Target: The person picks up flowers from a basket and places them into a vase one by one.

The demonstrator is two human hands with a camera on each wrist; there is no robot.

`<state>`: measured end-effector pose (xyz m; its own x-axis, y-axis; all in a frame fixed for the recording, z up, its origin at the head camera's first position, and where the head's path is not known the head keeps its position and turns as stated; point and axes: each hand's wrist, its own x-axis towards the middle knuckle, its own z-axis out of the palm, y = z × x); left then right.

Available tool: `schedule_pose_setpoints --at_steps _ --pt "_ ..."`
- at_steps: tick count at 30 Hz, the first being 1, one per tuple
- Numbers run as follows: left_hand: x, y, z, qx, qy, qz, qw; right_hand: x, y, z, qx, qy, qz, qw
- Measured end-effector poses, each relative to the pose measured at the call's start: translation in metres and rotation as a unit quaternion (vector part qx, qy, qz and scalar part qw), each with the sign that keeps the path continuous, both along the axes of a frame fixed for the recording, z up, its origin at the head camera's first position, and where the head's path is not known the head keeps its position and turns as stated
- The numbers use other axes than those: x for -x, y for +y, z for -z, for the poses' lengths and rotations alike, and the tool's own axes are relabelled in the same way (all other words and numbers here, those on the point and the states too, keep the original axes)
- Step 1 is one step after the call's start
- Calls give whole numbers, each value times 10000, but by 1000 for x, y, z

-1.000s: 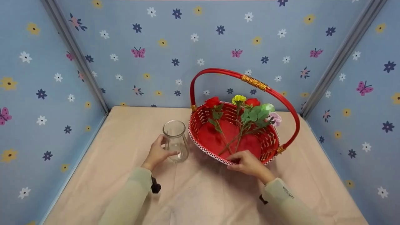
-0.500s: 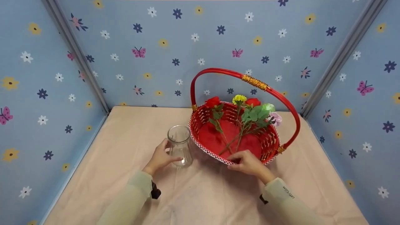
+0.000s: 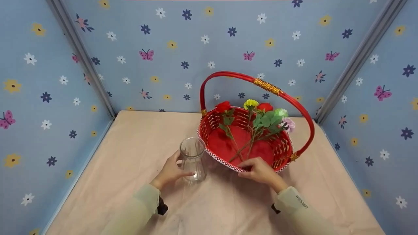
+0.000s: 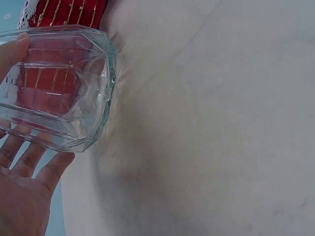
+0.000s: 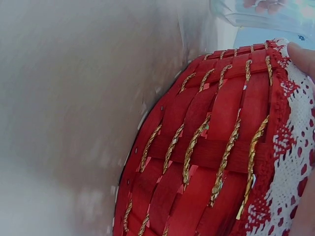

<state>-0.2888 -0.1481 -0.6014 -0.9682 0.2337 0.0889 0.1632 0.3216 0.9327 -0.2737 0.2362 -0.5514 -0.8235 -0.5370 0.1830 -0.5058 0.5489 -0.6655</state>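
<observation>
My left hand (image 3: 172,170) holds a clear glass vase (image 3: 193,156) by its body, thumb on the near side. The vase is upright, mouth up, just left of a red woven basket (image 3: 208,152). In the left wrist view the faceted base of the vase (image 4: 101,98) shows, with a shadow on the cloth beside it. My right hand (image 3: 261,170) pinches the front rim of the basket, thumb outside and fingers over the edge. Several artificial flowers lie in the basket, among them a red rose (image 3: 223,106) and a yellow bloom (image 3: 250,104).
The basket's tall red handle (image 3: 228,74) arches over the flowers, with gold wrapping (image 3: 267,86) on it. A pale cloth (image 3: 143,137) covers the table. Blue patterned panels (image 3: 209,42) stand at the back and both sides.
My left hand has carried the vase to the right and nearer to me, beside the basket's left front. The right hand and the basket stay where they were.
</observation>
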Motion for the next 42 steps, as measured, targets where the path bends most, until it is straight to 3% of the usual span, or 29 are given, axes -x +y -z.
schedule_pose_setpoints --at_steps 9,24,42 --pt "-10 6 1 -69 -75 293 9995 0 2 1 -16 -18 0 10000" --pt "-19 12 0 2 194 708 9973 -1 2 -1 -16 -184 111 9998" --pt "-25 12 3 255 244 672 9971 1 1 2 -90 -65 54 9999"
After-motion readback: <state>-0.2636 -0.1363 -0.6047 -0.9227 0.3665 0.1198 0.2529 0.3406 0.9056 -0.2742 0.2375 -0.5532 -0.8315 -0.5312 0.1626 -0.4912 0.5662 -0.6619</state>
